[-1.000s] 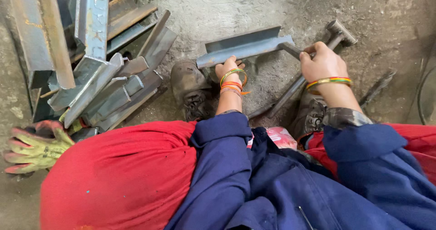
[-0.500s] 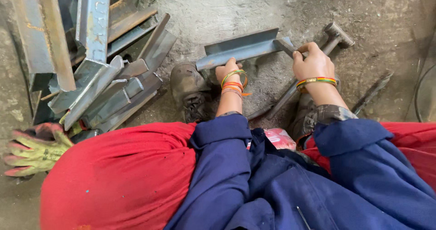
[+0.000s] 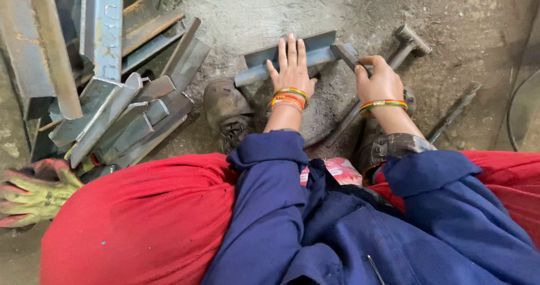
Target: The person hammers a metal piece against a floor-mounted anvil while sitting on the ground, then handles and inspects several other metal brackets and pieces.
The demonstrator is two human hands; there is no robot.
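A short grey steel angle piece (image 3: 320,53) lies on the dusty concrete floor in front of me. My left hand (image 3: 291,68) rests flat on it with the fingers spread and pointing away. My right hand (image 3: 380,81) grips the right end of the same piece, fingers curled around it. Both wrists wear coloured bangles. A hammer (image 3: 394,60) lies on the floor just beyond my right hand, its head at the far end and its long handle running back under my wrist.
A heap of cut steel angle pieces (image 3: 121,113) lies at the left. Yellow and red work gloves (image 3: 31,192) lie at the lower left. My dusty shoes (image 3: 225,108) sit below the piece. A dark metal rod (image 3: 453,113) lies at the right.
My left hand has slid forward onto the angle piece and opened flat. The right hand has moved onto the piece's right end. The view has shifted slightly closer.
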